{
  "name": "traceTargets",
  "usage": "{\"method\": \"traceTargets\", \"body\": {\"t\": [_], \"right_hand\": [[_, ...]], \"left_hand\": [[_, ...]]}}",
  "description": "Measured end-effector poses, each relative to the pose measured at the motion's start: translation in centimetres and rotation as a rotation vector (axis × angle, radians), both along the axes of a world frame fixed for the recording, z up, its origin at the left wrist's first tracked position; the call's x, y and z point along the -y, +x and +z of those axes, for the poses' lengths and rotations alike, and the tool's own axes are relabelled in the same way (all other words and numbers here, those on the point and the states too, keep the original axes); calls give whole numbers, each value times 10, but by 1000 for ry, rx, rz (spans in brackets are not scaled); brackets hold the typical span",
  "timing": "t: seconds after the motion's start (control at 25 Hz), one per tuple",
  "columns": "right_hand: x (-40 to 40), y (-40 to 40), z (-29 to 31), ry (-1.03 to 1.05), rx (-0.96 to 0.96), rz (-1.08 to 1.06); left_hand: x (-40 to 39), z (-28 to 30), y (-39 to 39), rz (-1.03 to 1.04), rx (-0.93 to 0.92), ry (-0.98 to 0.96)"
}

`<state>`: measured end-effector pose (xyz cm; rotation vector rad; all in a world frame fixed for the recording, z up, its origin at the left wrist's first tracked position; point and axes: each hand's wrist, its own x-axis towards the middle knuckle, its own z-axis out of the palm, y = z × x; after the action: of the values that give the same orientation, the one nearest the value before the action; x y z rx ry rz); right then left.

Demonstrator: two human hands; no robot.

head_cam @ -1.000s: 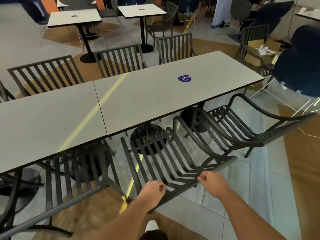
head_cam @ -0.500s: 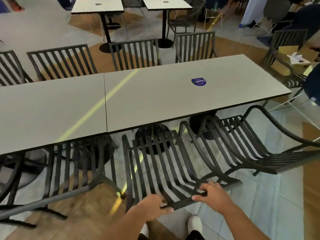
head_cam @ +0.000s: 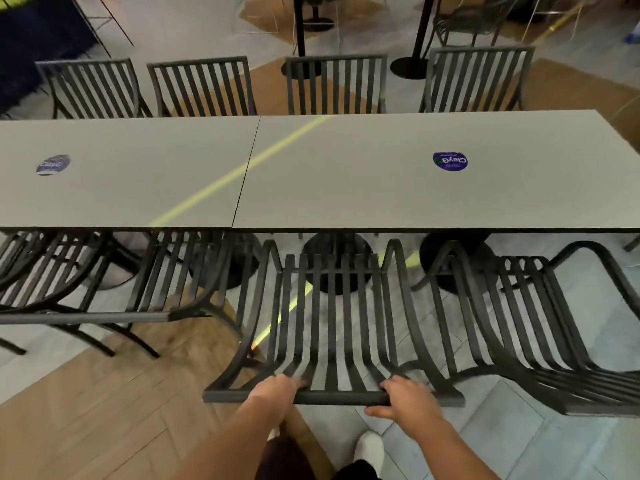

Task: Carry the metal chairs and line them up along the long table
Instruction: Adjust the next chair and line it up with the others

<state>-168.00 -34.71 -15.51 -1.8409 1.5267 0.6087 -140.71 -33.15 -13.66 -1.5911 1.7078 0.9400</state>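
Under both hands' grip (top rail), chair (head_cam: 332, 327)

A round purple sticker (head_cam: 450, 161) lay on the worktop (head_cam: 346, 188), beyond the fingers (head_cam: 389, 385) and to their right; its white lettering, upside down, read "ClayG"; a second, blurred sticker (head_cam: 53, 164) far to their left seemed the same, not surely legible.

Both forearms bare, no sleeves visible. White shoe (head_cam: 370, 448) below right hand (head_cam: 407, 401). Dark trousers (head_cam: 287, 460) below left hand (head_cam: 277, 393).
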Motion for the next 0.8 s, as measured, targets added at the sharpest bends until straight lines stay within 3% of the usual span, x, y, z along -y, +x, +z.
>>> {"method": "traceTargets", "body": {"t": [0.8], "right_hand": [[128,-13,0,-30,-13,-29]], "left_hand": [[131,-21,-8,-50,-25,-51]]}}
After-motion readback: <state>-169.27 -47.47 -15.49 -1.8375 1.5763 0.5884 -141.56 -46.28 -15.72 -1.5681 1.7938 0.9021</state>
